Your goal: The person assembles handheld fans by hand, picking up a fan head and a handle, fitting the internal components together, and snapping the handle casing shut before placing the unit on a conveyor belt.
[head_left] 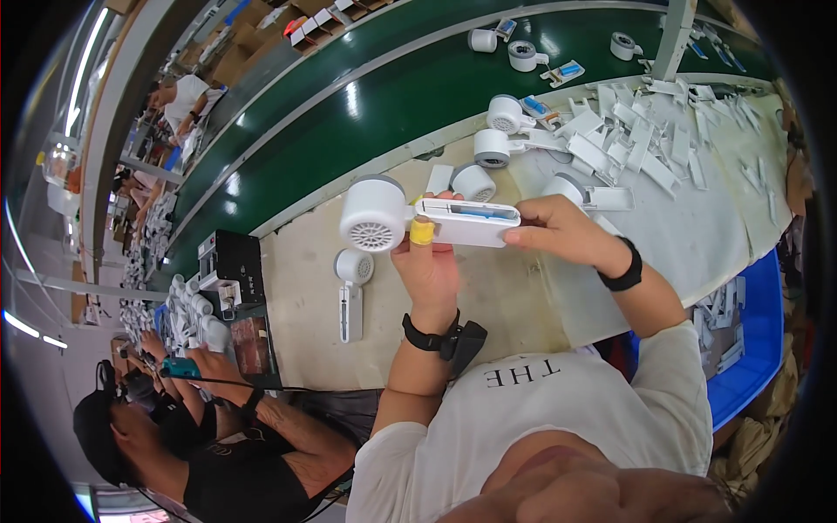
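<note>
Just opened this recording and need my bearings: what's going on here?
Someone's left hand supports a white fan-like device near its round head while the right hand holds the far end of its handle. The handle is open, showing a blue part inside. A similar device lies left on the bench; loose white casing pieces are heaped right.

Handheld fan [370, 207]: housing is showing white with a grey rim [384, 179]; its grille [373, 235] is forming a pattern of slots ringing the centre; a blue insert [486, 212] is showing in the white handle [466, 231].
Finger wrap [422, 231]: standing out yellow on the left hand [432, 277].
Wristbands [626, 266]: both are showing black.
T-shirt [540, 414]: displaying white, bearing black lettering [523, 375].
Worktable mat [497, 305]: showing beige.
Conveyor belt [384, 100]: gleaming dark green.
Loose handle shells [641, 144]: showing white.
Bin [765, 349]: showing bright blue.
Co-worker's cap [98, 431]: showing black.
Power tool [180, 367]: showing teal.
</note>
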Motion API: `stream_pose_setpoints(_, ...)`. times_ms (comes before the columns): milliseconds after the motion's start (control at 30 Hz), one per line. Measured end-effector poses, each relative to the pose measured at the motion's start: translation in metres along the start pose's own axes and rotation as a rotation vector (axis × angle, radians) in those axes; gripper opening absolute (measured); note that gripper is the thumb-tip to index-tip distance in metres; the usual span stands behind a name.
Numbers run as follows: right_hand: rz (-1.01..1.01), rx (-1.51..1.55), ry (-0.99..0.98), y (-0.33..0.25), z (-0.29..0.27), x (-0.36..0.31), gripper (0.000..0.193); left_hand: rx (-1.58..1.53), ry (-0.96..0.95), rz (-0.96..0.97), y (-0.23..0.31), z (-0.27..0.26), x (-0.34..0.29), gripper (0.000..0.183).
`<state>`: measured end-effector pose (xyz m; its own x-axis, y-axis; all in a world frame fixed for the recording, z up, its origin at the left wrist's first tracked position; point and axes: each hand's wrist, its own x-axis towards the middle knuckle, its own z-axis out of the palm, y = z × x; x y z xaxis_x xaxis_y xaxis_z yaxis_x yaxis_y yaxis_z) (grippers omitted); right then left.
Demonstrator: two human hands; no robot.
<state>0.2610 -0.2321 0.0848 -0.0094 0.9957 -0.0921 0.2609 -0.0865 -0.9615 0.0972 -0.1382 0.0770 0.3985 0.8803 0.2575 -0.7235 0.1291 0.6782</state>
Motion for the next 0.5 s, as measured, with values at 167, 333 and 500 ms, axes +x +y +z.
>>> stream_pose_setpoints(167,-0.233,0.089,0.261,-0.020,0.020,-0.006,0.029,0.062,-0.020,0.028,0.005,0.012,-0.007,0.033)
stream_pose_setpoints(333,-0.357,-0.170,0.308,-0.023,0.022,-0.011,0.031,0.002,0.039,0.017,0.010,0.020,-0.009,0.031)
stream_pose_setpoints(500,-0.585,-0.464,0.461,-0.020,0.033,-0.011,0.038,-0.039,-0.091,-0.014,0.018,0.019,-0.006,0.029)
